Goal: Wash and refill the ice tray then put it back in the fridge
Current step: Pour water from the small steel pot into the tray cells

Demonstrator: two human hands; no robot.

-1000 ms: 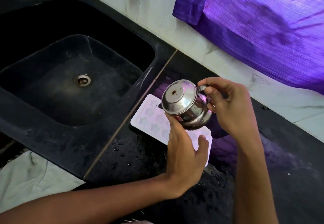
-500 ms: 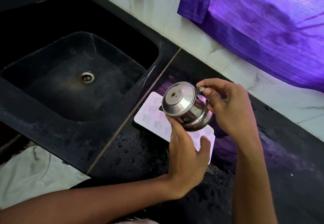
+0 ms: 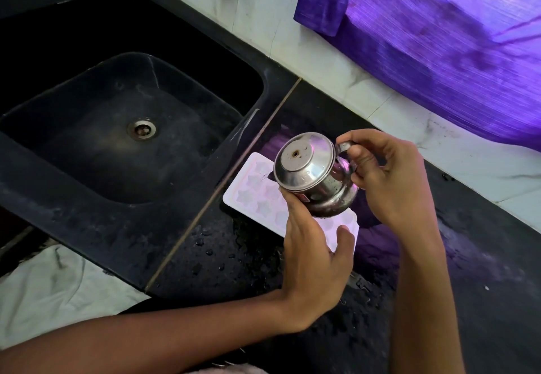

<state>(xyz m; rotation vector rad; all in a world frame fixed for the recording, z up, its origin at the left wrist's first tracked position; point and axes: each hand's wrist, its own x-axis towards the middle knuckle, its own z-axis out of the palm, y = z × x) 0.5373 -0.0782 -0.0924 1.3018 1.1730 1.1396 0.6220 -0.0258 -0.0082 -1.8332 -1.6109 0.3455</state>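
On the wet black counter (image 3: 234, 256), your right hand (image 3: 392, 186) pinches the steel jug (image 3: 313, 180) handle; left hand (image 3: 313, 262), fingers straight, steadies it above the light, flexible white star-moulded ice tray (image 3: 254, 195); carry that by both ends.

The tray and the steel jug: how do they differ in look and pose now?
The tray is white plastic with star-shaped cells; the jug is shiny round steel. The tray lies flat on the counter; the jug is held tilted above it. The left hand rests on the tray and touches the jug; the right hand grips the jug's handle. Both are beside the sink.
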